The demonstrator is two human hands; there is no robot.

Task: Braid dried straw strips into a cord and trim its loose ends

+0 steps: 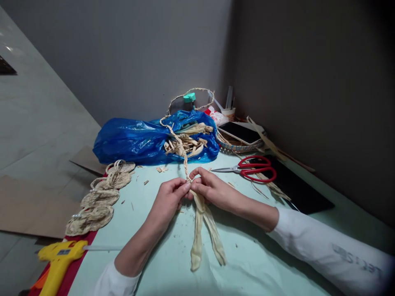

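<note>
A thin pale braid [179, 142] of dried husk runs from the back, over the blue bag, down to my hands. My left hand [169, 197] pinches its near end between thumb and fingers. Close against it, my right hand [210, 187] also grips the braid's end, thumb and forefinger together. Below the fingers, loose husk strips [199, 230] hang toward me and split into two flat tails. Just beyond my right hand lie red-handled scissors [257, 168], blades pointing left. The exact spot where the strands cross is partly hidden by my fingertips.
A blue plastic bag [129, 139] spills dried husks [188, 144]. Small woven slippers [100, 197] line the left edge, near a yellow glue gun [60, 255]. At right are a phone [239, 132] on a round woven tray [234, 148] and a black flat panel [296, 185]. Walls stand behind.
</note>
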